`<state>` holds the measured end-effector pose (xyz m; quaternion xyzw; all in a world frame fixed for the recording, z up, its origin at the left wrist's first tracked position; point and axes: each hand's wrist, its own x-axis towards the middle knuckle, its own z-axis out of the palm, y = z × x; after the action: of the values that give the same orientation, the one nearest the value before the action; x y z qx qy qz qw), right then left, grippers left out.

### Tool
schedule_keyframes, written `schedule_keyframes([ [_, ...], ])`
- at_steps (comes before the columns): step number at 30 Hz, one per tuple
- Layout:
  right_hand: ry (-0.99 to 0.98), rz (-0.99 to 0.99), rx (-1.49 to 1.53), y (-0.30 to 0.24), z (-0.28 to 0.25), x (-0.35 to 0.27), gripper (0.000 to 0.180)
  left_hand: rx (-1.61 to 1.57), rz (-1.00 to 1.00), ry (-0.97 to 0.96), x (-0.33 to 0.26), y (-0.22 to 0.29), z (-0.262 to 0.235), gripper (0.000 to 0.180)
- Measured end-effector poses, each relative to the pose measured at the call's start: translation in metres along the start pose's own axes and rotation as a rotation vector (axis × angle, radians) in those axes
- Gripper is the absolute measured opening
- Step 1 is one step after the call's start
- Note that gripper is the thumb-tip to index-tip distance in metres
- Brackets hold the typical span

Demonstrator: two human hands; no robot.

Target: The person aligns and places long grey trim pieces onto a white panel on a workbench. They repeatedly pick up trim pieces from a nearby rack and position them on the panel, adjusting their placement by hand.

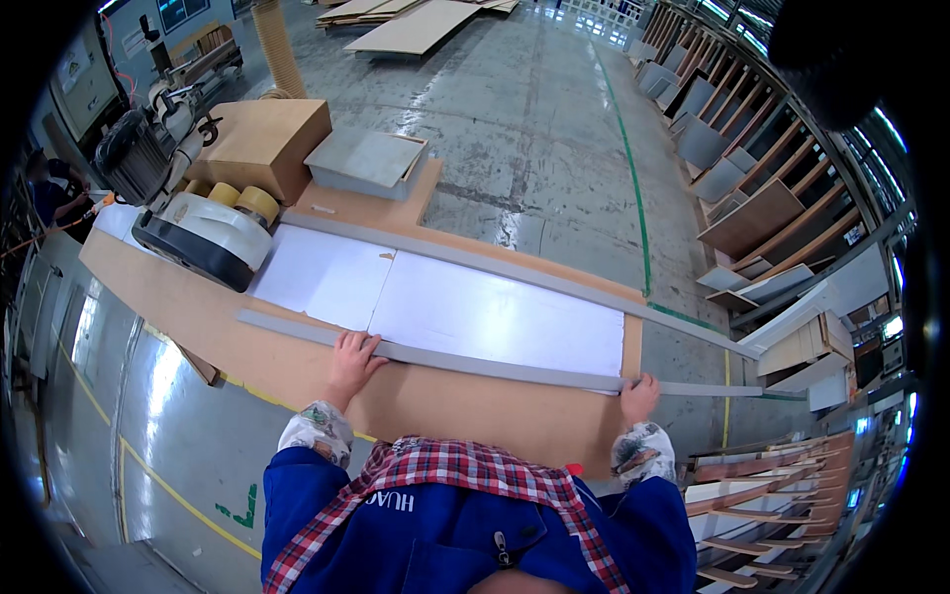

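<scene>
A long grey strip (495,369) lies along the near side of a brown board-topped table (475,416), and its right end juts past the table's edge. My left hand (354,368) is closed on this strip left of its middle, fingertips over the top. Farther right, my right hand (639,398) grips the same strip near the table's right edge, with its thumb partly hidden. Beyond the strip lies a smooth white surface (495,307) with a seam across it. A second grey strip (534,281) borders its far side and also overhangs at the right.
A motorised roller feeder (203,238) with yellowish wheels stands over the table's left part. Behind it are a brown box (262,144) and a grey box (366,160). Racks of boards (772,213) line the right side. Panels (416,28) lie stacked at the far end.
</scene>
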<state>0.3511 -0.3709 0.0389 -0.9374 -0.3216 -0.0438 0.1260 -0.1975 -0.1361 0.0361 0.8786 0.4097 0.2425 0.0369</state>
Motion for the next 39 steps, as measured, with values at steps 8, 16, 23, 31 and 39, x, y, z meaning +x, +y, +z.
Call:
schedule_keyframes([
  [8,0.061,0.613,-0.066,-0.044,0.041,0.006,0.091,-0.033,0.013,0.053,0.022,0.029,0.009,0.048],
  [16,0.223,0.623,-0.035,-0.058,0.036,-0.001,0.085,-0.113,-0.084,0.061,0.030,0.023,0.030,0.057],
  [23,0.310,0.608,-0.088,-0.057,0.046,-0.004,0.078,-0.109,-0.137,0.059,0.033,0.030,0.022,0.056],
  [31,0.316,0.605,-0.074,-0.053,0.048,-0.003,0.076,-0.030,-0.248,0.096,0.028,0.023,0.035,0.055],
  [39,0.278,0.609,-0.019,-0.056,0.041,-0.004,0.076,0.146,-0.381,0.134,0.027,0.037,0.026,0.055],
])
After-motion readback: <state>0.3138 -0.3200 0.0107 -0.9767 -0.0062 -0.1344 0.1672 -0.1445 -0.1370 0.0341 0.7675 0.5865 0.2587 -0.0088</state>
